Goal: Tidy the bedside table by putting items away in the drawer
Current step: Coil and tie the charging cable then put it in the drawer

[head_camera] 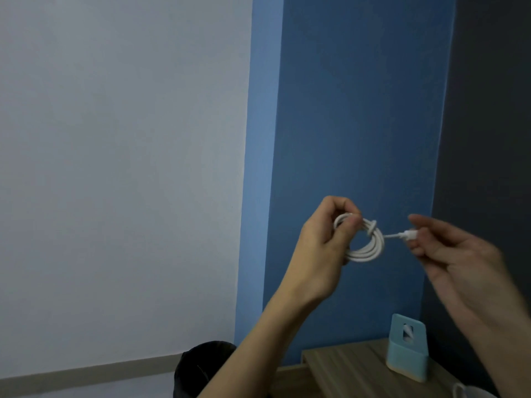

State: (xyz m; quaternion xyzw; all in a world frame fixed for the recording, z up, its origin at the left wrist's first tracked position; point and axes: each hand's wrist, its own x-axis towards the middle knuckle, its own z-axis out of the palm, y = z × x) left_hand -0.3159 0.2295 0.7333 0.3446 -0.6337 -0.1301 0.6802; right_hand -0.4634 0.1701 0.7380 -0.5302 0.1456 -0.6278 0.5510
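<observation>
Far left: pale wall, grey skirting strip along the bottom. Bottom centre-left: black bin (201, 366), partly hidden behind the left forearm. Next, left hand (324, 237) raised in front of the blue wall, fingers curled tight, pinching the top of a coiled white cable (365, 245) between thumb and fingertips. Several loops, wrapped with the cable's own tail near the top, hanging below that pinch, in mid-air, well above the bedside table (344, 366). Short straight run out of the coil to the right, ending in a white plug (409, 234). Then right hand (459, 262), motion-blurred, thumb and forefinger closed on that plug, other fingers loosely bent. Below the hands, on the wooden tabletop: light blue slotted holder (406, 351), upright, something white visible in the slot. Bottom right edge: white cup rim (468, 392), mostly cut off by the frame.
</observation>
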